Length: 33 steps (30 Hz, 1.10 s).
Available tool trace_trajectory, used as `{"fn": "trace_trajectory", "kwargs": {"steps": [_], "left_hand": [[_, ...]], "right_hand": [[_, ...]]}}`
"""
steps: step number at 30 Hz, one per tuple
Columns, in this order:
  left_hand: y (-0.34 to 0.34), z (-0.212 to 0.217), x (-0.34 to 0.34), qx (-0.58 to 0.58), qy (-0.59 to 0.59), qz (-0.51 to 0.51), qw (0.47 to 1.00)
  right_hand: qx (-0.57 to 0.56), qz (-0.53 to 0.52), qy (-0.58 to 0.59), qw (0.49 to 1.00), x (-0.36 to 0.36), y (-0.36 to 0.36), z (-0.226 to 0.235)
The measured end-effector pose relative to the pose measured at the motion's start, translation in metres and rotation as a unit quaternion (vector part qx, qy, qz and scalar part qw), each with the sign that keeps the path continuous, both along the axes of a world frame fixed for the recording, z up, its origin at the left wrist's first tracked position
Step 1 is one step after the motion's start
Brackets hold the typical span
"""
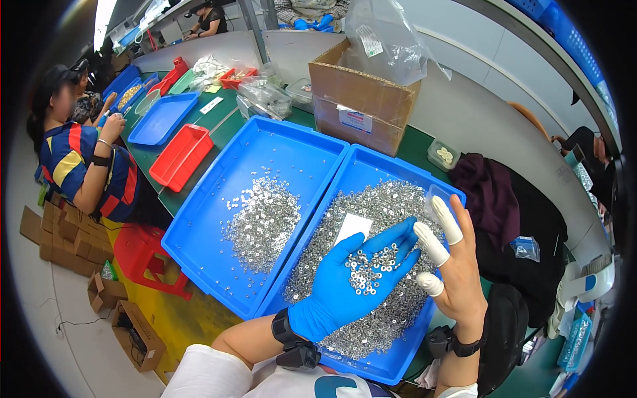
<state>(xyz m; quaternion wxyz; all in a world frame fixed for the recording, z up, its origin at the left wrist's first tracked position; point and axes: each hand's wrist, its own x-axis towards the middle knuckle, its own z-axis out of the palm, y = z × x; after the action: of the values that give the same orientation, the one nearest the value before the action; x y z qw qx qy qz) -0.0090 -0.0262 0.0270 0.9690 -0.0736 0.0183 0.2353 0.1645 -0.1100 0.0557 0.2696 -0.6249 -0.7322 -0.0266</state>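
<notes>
Green bench; two blue trays; cardboard box

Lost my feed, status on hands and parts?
Left hand open, gloved, washers on palm. Right hand open beside it, empty. Over right blue tray. Nothing blocking.

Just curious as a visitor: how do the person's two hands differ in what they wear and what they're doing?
The left hand wears a full blue glove; the right hand is bare except for white finger cots. The left hand lies palm up, cupping small metal washers; the right hand is empty, its fingertips at the left palm's edge. Both hover over the right-hand blue tray, and each wrist has a black band.
</notes>
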Motion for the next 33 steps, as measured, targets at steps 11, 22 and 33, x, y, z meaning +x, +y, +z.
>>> {"fn": "trace_trajectory", "kwargs": {"steps": [11, 22, 33], "left_hand": [[0.005, -0.005, -0.003, 0.045, -0.030, 0.028, 0.998], [0.005, -0.011, -0.003, 0.054, -0.037, 0.016, 0.998], [0.006, -0.011, -0.004, 0.040, -0.018, 0.020, 0.999]], "right_hand": [[-0.015, 0.053, -0.020, 0.998, -0.006, 0.002, -0.002], [-0.037, 0.056, -0.032, 0.997, -0.019, 0.004, -0.003], [-0.025, 0.105, -0.016, 0.994, -0.018, 0.003, 0.002]]}}
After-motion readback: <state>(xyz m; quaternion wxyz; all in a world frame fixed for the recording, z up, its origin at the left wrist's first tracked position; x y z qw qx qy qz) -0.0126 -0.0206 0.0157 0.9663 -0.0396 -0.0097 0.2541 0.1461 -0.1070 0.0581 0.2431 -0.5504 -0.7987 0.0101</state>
